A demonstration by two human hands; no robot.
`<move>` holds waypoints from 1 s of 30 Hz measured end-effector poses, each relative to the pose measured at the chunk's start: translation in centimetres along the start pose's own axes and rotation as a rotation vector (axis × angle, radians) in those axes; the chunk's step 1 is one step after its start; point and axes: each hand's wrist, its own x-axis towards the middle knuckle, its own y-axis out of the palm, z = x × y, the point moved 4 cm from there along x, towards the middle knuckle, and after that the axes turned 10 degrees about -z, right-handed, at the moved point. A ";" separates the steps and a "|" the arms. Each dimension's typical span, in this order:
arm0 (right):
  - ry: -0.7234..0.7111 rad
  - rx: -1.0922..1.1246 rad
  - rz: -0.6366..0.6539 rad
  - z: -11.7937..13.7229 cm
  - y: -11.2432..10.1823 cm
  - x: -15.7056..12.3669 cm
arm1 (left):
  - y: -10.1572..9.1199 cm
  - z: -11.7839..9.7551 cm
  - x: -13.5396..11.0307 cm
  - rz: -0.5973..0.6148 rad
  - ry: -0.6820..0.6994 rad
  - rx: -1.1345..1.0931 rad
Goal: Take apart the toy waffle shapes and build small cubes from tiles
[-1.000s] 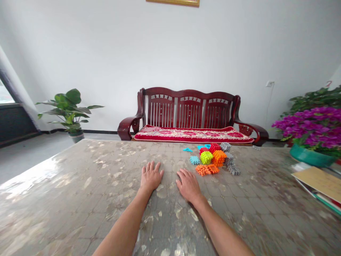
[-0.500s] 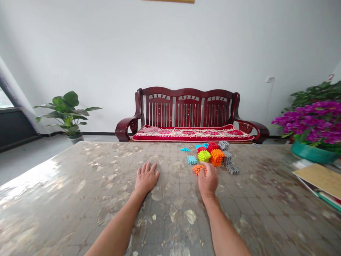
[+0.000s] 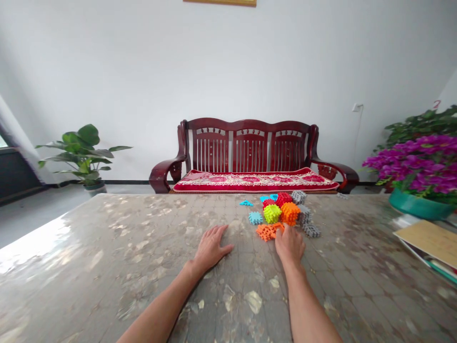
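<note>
A heap of toothed plastic building pieces lies on the far middle of the table: an orange ball, a lime ball, red pieces, grey pieces, blue flat pieces. Flat orange pieces lie at the heap's near edge. My right hand rests there with its fingertips curled onto the orange flat pieces. My left hand lies flat on the table with fingers stretched, a little left of the heap, holding nothing.
A potted plant with purple flowers in a teal bowl stands at the table's right edge, beside stacked books and a tan folder. Behind the table stand a dark red wooden bench and a green floor plant.
My right hand moved from flat on the table forward and right to the orange flat pieces and curled onto them. My left hand shifted slightly right and turned toward the heap.
</note>
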 end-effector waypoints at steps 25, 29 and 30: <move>-0.218 0.999 0.121 8.4 2.3 -6.7 | 0.5 -1.1 0.3 -0.131 -0.010 -0.159; -0.007 1.092 0.222 8.0 3.5 -6.0 | 0.1 1.0 1.3 -0.300 -0.181 -0.360; 0.031 1.122 0.254 8.3 3.7 -5.8 | 0.1 1.7 1.6 -0.350 -0.240 -0.436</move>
